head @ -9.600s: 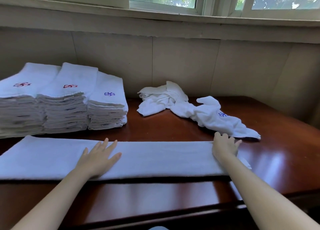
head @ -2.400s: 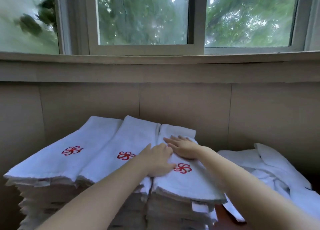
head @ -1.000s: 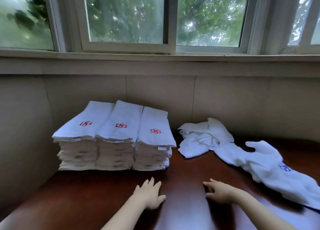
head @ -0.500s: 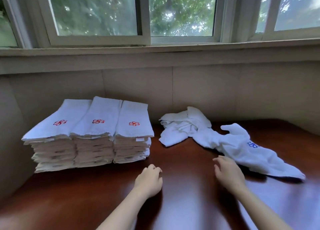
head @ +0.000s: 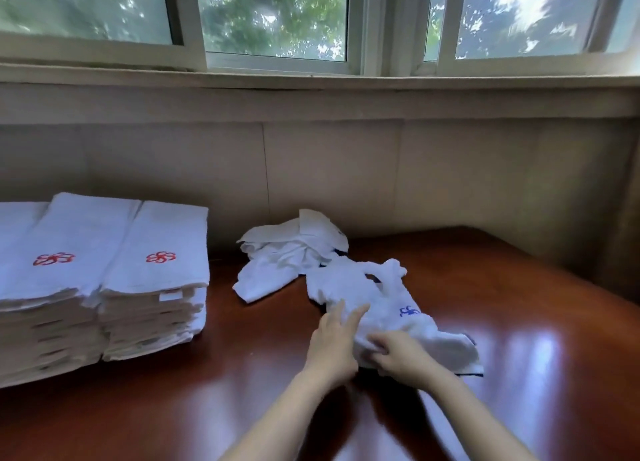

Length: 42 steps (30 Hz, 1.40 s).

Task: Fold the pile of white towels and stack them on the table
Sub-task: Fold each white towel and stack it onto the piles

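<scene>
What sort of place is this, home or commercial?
Probably a hotel or spa linen room: tall stacks of folded towels with matching embroidered logos, a crumpled towel awaiting folding, a wooden table under windows.

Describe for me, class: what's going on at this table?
A person is partway through folding towels. The right hand pinches the near edge of a crumpled blue-marked towel, while the left hand lies flat on it. A second towel sits crumpled behind it. Folded stacks stand on the left of the table.
</scene>
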Motion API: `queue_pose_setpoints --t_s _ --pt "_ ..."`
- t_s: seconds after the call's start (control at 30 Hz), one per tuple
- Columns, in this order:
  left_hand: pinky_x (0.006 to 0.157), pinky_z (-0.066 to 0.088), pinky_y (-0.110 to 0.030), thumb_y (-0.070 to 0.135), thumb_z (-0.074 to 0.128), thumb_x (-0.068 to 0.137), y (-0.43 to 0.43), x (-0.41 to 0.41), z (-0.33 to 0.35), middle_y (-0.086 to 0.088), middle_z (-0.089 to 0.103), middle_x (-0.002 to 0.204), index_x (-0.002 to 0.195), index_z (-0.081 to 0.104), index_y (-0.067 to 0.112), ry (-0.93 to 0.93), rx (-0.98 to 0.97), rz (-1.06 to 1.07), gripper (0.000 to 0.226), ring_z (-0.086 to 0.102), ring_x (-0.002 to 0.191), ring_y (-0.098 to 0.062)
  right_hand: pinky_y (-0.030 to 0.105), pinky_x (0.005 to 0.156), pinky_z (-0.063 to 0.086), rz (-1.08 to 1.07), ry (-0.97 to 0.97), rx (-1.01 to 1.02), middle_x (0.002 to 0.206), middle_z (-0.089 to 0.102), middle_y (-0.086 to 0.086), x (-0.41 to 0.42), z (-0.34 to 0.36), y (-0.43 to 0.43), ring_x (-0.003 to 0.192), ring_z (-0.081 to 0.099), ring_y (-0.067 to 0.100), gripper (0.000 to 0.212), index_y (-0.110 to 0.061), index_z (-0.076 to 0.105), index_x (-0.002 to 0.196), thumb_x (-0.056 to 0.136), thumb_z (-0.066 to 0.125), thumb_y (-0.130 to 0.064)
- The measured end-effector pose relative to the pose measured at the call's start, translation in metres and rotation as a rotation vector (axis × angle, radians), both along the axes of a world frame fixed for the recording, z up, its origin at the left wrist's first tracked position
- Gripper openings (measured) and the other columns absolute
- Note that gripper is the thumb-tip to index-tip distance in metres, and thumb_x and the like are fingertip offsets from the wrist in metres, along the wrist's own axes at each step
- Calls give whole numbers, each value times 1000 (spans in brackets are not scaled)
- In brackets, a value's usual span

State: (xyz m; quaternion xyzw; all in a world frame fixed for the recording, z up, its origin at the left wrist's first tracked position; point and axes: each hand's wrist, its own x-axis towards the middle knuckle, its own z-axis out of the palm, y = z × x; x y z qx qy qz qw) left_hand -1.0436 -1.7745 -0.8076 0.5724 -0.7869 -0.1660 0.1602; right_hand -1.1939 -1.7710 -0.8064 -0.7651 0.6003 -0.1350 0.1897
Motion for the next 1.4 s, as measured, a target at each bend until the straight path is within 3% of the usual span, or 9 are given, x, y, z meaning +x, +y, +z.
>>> queue_pose_setpoints --t_s 0.17,0.27,0.47,0.6,0.77,0.9,1.07,1.23,1.4 --pt "85 42 -31 24 49 89 32 64 -11 17 40 122 98 51 31 -54 -6 92 11 40 110 -9 33 56 25 248 -80 132 56 34 0 56 11 59 54 32 10 39 -13 39 62 78 55 -44" --pt "71 38 -25 20 44 89 63 110 -12 23 48 101 76 50 28 96 33 310 16 47 94 -7 33 60 28 387 -108 267 60 35 -2 95 19 82 59 34 10 37 -13 42 62 80 58 -42" --pt "72 38 -30 18 40 89 115 157 -1 1 45 101 85 52 22 27 85 672 13 52 96 -22 32 77 48 307 -95 272 73 56 25 171 28 108 67 51 24 59 1 53 66 92 41 -51" --pt "81 41 -34 13 39 88 132 168 7 -7 41 115 105 55 22 -45 163 731 24 46 111 -29 30 57 35 294 99 138 73 57 10 196 27 109 77 50 29 38 -16 46 60 92 48 -35" --pt "87 45 -36 12 46 88 135 175 9 -9 33 120 123 39 19 -81 146 636 37 46 109 -31 34 76 41 278 265 -40 118 58 14 209 13 121 110 55 32 28 -13 57 114 87 53 -13" --pt "72 45 -35 10 48 85 139 166 10 -3 31 102 105 37 22 -37 -23 630 25 45 84 -25 25 51 31 319 116 69 85 58 4 204 29 118 89 53 28 12 -21 48 74 77 50 -9" --pt "64 38 -31 8 45 88 142 174 8 0 36 101 97 46 23 239 -220 740 18 48 72 -30 23 87 45 531 -148 276 135 42 -13 177 29 112 118 45 12 86 -58 32 124 69 63 1" --pt "66 37 -36 -1 54 84 141 173 15 -14 46 110 99 55 9 538 -463 801 18 55 80 -39 37 78 49 86 -58 -132 105 65 0 172 20 111 98 58 24 33 -25 55 111 83 46 -13" --pt "72 39 -34 -1 66 79 144 159 18 -14 46 123 109 50 6 666 -545 668 35 56 101 -33 31 70 46 -157 -625 -75 88 62 -3 162 29 107 81 59 14 15 -20 55 84 88 41 -19"
